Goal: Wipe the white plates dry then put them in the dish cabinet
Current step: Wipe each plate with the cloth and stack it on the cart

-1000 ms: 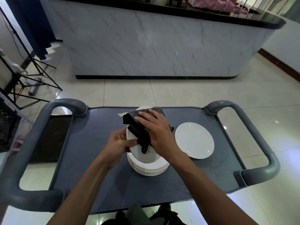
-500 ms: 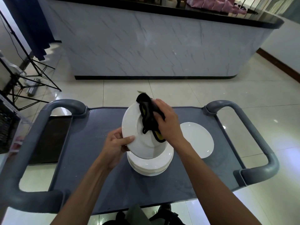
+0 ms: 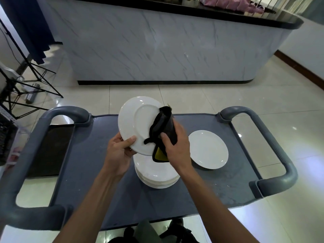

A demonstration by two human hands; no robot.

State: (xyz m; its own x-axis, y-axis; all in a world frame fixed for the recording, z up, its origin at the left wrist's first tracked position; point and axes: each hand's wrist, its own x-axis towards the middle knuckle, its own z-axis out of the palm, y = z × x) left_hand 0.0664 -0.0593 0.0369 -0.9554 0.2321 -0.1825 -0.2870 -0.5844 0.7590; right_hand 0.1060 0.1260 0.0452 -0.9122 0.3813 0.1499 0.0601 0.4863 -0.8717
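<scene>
My left hand (image 3: 120,149) grips the lower rim of a white plate (image 3: 135,123), which is raised and tilted with its face toward me. My right hand (image 3: 177,146) holds a black cloth with a yellow underside (image 3: 163,130) wrapped over the plate's right edge. Directly below sits a stack of white plates (image 3: 157,174) on the grey cart top (image 3: 87,163). A single white plate (image 3: 208,149) lies flat to the right of the stack.
The cart has thick grey handles at the left (image 3: 22,165) and right (image 3: 277,149). A marble-fronted counter (image 3: 157,50) stands beyond it across the tiled floor. Black tripod legs (image 3: 26,81) stand at the far left.
The plate has been lifted higher off the stack and tilted more upright. The cloth has slid from the plate's face to its right edge.
</scene>
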